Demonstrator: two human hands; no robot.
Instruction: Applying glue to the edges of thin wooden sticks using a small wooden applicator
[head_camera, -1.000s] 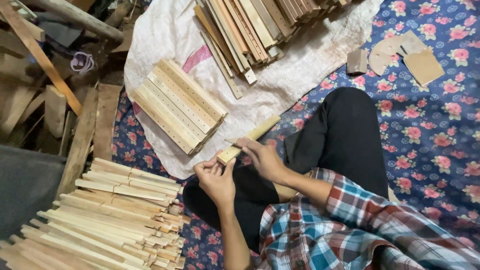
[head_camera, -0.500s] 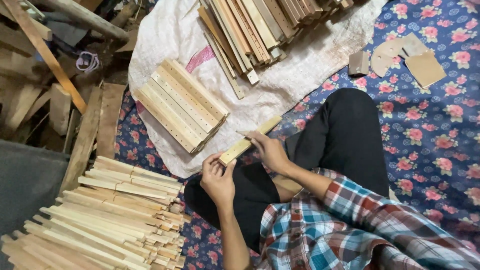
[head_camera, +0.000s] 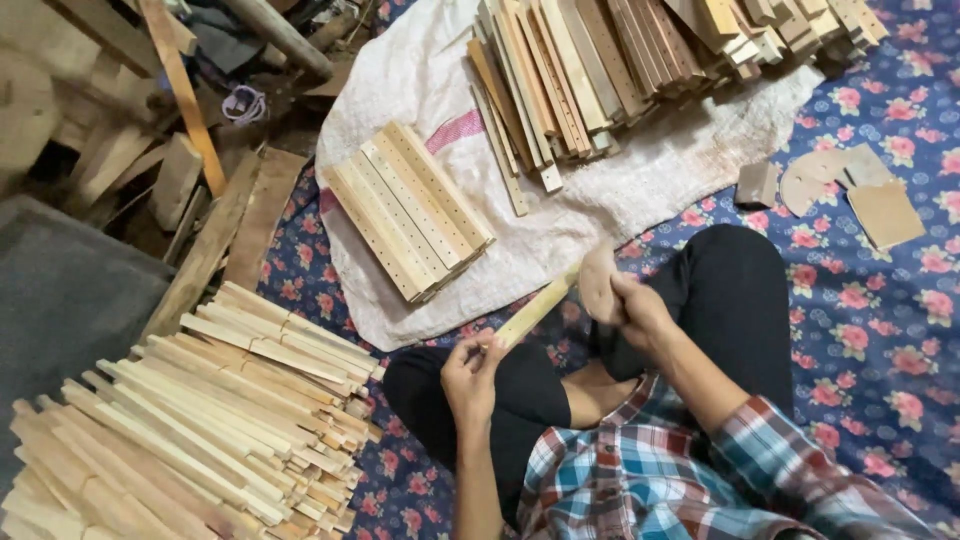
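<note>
- comparing with half a second ago, i see the right hand (head_camera: 632, 312) has slid up the wooden strip (head_camera: 535, 311) toward its far end; before, it sat nearer the middle of the strip, and more bare wood showed beyond it.
- the left hand (head_camera: 470, 375) has hardly shifted: it was pinching the near end of the strip then and it pinches it now.
- the strip's angle looks about the same as before, running from lower left up to upper right above the lap.
- grip, as i read it: left fingers closed on the near end of the strip; right hand closed around a tan sanding pad (head_camera: 598, 283), pressed against the strip's far end, which is hidden under it.
- the strip itself is a slim, pale yellow length of wood, straight, with a flat face turned up. it sits over the edge of the white sack cloth (head_camera: 420, 80), between the person's black trousers (head_camera: 740, 290) and the cloth.
- just beyond it on the cloth lies a neat block of drilled slats (head_camera: 410, 210), with rows of small holes.
- a larger heap of darker slats (head_camera: 620, 60) lies at the top of the cloth.
- to the left, on the flowered blue mat (head_camera: 880, 350), a pile of plain pale sticks (head_camera: 190, 410) is stacked.
- some tan cut-out scraps (head_camera: 850, 190) lie on the mat at right, well apart from the hands.
</note>
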